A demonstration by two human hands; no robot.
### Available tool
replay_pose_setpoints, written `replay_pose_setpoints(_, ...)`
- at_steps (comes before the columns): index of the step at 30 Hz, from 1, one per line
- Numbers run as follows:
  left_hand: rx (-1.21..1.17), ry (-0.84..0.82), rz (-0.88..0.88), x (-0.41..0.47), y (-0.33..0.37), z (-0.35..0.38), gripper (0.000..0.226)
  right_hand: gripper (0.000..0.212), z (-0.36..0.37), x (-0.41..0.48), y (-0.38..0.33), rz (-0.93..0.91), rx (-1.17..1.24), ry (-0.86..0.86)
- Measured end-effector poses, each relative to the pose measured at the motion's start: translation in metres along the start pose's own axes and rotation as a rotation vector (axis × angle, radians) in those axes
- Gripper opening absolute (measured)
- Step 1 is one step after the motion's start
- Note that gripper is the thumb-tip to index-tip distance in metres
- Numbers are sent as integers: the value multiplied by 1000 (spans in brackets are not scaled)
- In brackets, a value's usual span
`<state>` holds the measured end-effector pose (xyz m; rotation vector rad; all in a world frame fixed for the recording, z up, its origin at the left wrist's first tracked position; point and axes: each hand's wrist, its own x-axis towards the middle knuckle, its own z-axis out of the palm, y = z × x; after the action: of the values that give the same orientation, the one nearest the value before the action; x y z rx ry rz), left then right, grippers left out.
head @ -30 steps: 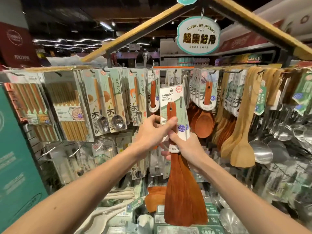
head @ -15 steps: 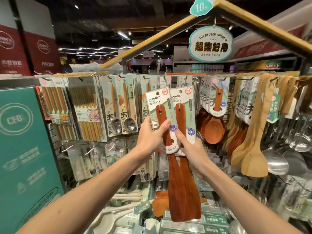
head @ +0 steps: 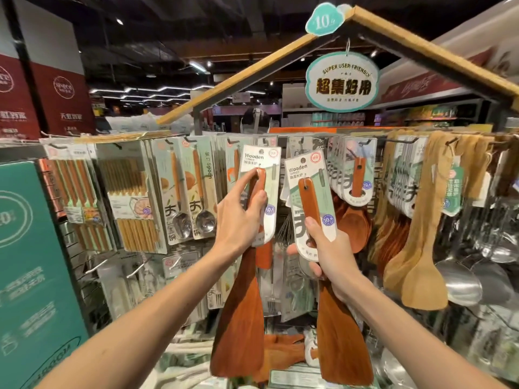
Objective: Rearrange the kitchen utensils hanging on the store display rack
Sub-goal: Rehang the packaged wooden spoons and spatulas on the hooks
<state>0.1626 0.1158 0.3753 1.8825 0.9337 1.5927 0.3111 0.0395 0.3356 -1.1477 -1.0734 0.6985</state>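
1. The left hand point(head: 238, 217) grips the handle of one carded wooden turner point(head: 238, 318). Its fingers curl round the dark wood and the forefinger reaches up to the handle's top.
2. The right hand point(head: 328, 254) clasps a second wooden turner point(head: 345, 346) at the foot of its card, thumb pressed on the front. The two turners hang side by side, apart, with their blades pointing down in front of the lower stock.
3. Both cards are held up just below the top rail, so the step in hand looks like rehanging. The next move calls for lining up each card's hang-hole with a free peg hook point(head: 232, 141) and sliding it on.
4. Room is tight. Steel spoon packs point(head: 179, 192) crowd the left, rounded brown spoons point(head: 356, 220) sit just behind the right card, and a whisk point(head: 283, 228) shows in the gap between the turners.
5. Whether the peg behind the left card is bare or already loaded cannot be told.
6. Farther right, pale wooden spatulas point(head: 421, 248) and steel ladles point(head: 460, 279) fill the rail, and overhead hangs the oval sign point(head: 341, 81).
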Motion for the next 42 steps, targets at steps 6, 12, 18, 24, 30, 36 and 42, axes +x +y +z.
replay_pose_setpoints(6, 6, 54, 20, 34, -2, 16, 47, 38, 4, 8, -4, -5, -24, -20)
replay_pose_setpoints(12, 9, 0, 31, 52, 1, 21, 50, 37, 9, 12, -3, 6, -46, -41)
replay_pose_setpoints(18, -71, 59, -11, 45, -2, 25, 46, 41, 6, 9, -2, -16, -43, -69)
replay_pose_setpoints(24, -74, 36, -46, 40, -11, 21, 47, 39, 4, 9, -5, -21, -45, -72)
replay_pose_setpoints(30, 67, -20, -21, 51, -8, 11, 47, 43, 14, 12, -7, -17, 25, -90)
replay_pose_setpoints(36, 39, -85, -77, 67, -16, 18, 45, 40, 21, 14, -10, -14, 25, -96)
replay_pose_setpoints(42, 131, -189, -87, 96, -33, 36, 50, 35, 16, 21, -9, 67, 92, -112)
